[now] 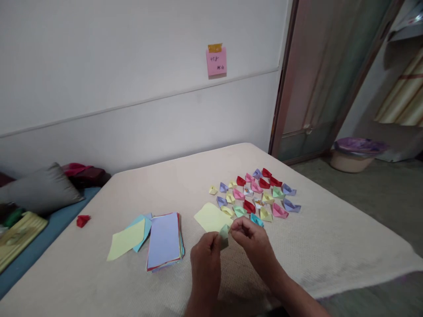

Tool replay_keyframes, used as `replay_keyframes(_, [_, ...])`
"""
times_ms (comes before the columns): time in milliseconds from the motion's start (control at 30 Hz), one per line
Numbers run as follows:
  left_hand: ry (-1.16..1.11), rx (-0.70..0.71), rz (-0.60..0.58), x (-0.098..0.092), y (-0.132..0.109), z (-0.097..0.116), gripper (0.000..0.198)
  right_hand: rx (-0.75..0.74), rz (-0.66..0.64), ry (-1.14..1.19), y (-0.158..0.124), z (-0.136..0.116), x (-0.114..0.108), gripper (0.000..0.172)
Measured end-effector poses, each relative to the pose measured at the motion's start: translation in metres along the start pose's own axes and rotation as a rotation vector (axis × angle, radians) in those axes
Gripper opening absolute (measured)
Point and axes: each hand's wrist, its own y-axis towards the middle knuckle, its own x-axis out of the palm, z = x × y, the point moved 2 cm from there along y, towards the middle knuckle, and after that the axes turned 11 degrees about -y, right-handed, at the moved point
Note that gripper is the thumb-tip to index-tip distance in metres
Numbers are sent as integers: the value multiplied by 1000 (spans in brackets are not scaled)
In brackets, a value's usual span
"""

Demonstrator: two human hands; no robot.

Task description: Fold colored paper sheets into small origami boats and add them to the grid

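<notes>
A small piece of folded light-green paper stands pinched between the thumb and fingers of my left hand. My right hand is closed in a pinch at the paper's right edge; exactly where the fingertips meet it is hard to see. Just behind the hands, a flat pale-yellow sheet lies on the cloth-covered surface. Beyond my right hand, several small folded paper boats sit in loose rows, among them a red boat, a pink boat and a turquoise boat.
Left of my hands lies a stack of coloured paper, lavender on top. Beside it are a loose yellow sheet and a blue sheet. A red folded paper rests near the left edge. A lined bin stands on the floor at right.
</notes>
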Motion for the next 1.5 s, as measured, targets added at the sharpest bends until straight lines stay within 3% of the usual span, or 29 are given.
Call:
replay_keyframes(233, [21, 14, 6, 3, 0, 1, 24, -50, -1, -55, -3, -3, 5, 14])
replay_keyframes(467, [-60, 15, -17, 3, -1, 5, 24, 105, -127, 108, -1, 2, 7, 21])
replay_keyframes(700, [-200, -73, -100, 1, 4, 3, 27, 120, 26, 136, 4, 7, 5, 12])
replay_keyframes(800, [-250, -101, -128, -1, 5, 6, 27, 128, -26, 224, 4, 6, 7, 26])
replay_keyframes(900, [-291, -117, -148, -2, 6, 10, 26, 137, -89, 266, 3, 4, 8, 24])
replay_keyframes(1033, [-360, -160, -177, -2, 7, 9, 24, 163, -64, 277, 2, 5, 7, 19])
replay_keyframes(1267, [-856, -402, -162, 1, 7, -4, 17, 158, -92, 313, 4, 3, -1, 13])
replay_keyframes(1433, [-1129, -554, -166, 1, 3, -2, 19, 79, -398, 426, -4, -11, 9, 12])
replay_keyframes(1500, [-1217, -587, -174, 4, 2, -3, 22, 106, -419, 484, -7, -11, 14, 11])
